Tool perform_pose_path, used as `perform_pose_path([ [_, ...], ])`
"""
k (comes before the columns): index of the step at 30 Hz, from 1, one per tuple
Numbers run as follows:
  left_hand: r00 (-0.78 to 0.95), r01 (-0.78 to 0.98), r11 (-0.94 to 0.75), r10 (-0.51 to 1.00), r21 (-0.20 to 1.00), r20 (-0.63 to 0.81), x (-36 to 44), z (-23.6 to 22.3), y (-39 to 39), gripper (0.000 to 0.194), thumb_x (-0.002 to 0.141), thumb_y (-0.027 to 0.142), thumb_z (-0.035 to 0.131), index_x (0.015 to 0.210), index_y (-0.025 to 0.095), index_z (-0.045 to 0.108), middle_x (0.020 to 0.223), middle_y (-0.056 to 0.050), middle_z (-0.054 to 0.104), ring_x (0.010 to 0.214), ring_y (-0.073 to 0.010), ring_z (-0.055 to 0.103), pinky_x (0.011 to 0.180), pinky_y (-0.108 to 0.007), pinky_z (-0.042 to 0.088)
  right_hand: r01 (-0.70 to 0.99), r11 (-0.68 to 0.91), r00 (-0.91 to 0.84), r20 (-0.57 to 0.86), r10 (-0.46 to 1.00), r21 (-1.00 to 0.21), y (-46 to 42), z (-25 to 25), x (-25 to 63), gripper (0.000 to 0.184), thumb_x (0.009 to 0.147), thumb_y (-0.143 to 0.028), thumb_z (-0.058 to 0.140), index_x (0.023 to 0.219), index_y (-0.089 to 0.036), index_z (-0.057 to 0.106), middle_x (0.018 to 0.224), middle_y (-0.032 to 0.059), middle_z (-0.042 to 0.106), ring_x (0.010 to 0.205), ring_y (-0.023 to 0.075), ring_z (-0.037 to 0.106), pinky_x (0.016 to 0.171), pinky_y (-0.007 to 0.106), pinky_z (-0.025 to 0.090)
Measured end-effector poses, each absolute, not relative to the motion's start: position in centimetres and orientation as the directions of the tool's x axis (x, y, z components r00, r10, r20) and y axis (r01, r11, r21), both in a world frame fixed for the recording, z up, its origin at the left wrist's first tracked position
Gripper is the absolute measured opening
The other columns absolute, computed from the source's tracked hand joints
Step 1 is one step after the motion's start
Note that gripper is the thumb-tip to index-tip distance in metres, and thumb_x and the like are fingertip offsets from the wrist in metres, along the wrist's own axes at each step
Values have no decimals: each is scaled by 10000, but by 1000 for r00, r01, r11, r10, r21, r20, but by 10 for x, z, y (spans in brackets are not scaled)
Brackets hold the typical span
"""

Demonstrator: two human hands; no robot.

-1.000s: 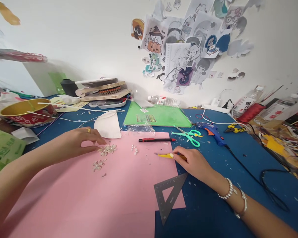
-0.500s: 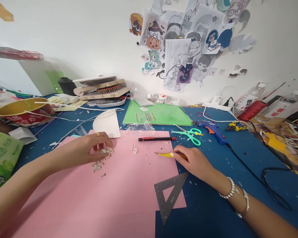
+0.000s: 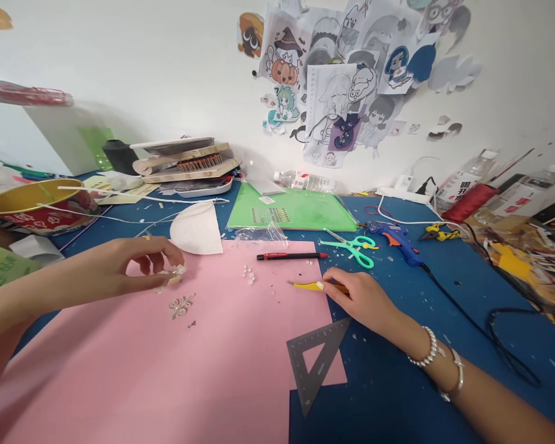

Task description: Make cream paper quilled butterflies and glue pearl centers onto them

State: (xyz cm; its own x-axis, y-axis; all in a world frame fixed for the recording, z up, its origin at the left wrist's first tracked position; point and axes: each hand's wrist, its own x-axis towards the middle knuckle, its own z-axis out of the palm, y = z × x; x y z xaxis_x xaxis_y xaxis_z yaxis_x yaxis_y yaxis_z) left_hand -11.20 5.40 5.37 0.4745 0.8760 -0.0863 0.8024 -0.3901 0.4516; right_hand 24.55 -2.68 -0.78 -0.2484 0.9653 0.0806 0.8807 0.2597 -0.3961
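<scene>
My left hand point(image 3: 141, 268), with a ring on one finger, pinches a pale curled ornament point(image 3: 176, 272) just above the pink sheet point(image 3: 231, 357). A similar scrolled ornament point(image 3: 180, 306) lies flat below it, next to a tiny dark bow-like piece point(image 3: 191, 325). My right hand point(image 3: 358, 296) rests at the sheet's right edge, its fingers closed round yellow tweezers point(image 3: 309, 286) whose tips point left. Several white pearl beads point(image 3: 248, 275) lie between the hands, near a black and red pen point(image 3: 290, 256).
Turquoise scissors point(image 3: 351, 246), a blue glue gun point(image 3: 400, 243) and yellow pliers point(image 3: 439, 233) lie at the right. A triangle ruler point(image 3: 312, 367) overlaps the sheet's edge. Behind are a green folder point(image 3: 305, 209) and cut white paper point(image 3: 198, 228). A red and yellow bowl point(image 3: 41, 209) stands left.
My left hand has closed on the upper ornament, lifted it off the pink sheet and drawn it left. My right hand has kept its place with the tweezers.
</scene>
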Motion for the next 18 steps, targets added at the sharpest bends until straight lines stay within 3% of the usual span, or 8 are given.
perform_pose_path([
  [3, 506, 765, -417, 861, 492, -57, -110, 56, 51, 218, 761, 353, 493, 909, 217, 577, 717, 18, 609, 654, -140, 550, 615, -222, 428, 879, 264, -251, 84, 964, -397, -27, -8, 246, 217, 904, -337, 396, 865, -209, 567, 610, -29, 583, 512, 112, 511, 486, 222, 272],
  [9, 463, 610, -350, 885, 711, 39, -120, 59, 54, 170, 785, 294, 485, 892, 199, 577, 801, -17, 590, 724, -150, 553, 621, -240, 447, 872, 270, -255, 92, 962, -408, -26, -9, 247, 203, 900, -337, 406, 875, -214, 566, 619, -34, 590, 511, 107, 510, 492, 218, 278],
  [12, 510, 552, -344, 860, 760, 19, -127, 56, 61, 160, 754, 273, 563, 899, 208, 578, 879, -26, 598, 782, -171, 568, 640, -258, 468, 868, 274, -255, 104, 962, -413, -26, -10, 247, 207, 897, -339, 406, 866, -211, 566, 620, -32, 593, 508, 105, 508, 493, 218, 279],
  [18, 525, 469, -303, 851, 830, 13, -110, 53, 55, 126, 790, 247, 529, 898, 219, 588, 854, -26, 575, 754, -154, 546, 653, -269, 452, 855, 296, -253, 155, 955, -426, -26, -10, 246, 231, 886, -335, 405, 783, -195, 557, 581, -21, 552, 517, 114, 491, 504, 225, 272],
])
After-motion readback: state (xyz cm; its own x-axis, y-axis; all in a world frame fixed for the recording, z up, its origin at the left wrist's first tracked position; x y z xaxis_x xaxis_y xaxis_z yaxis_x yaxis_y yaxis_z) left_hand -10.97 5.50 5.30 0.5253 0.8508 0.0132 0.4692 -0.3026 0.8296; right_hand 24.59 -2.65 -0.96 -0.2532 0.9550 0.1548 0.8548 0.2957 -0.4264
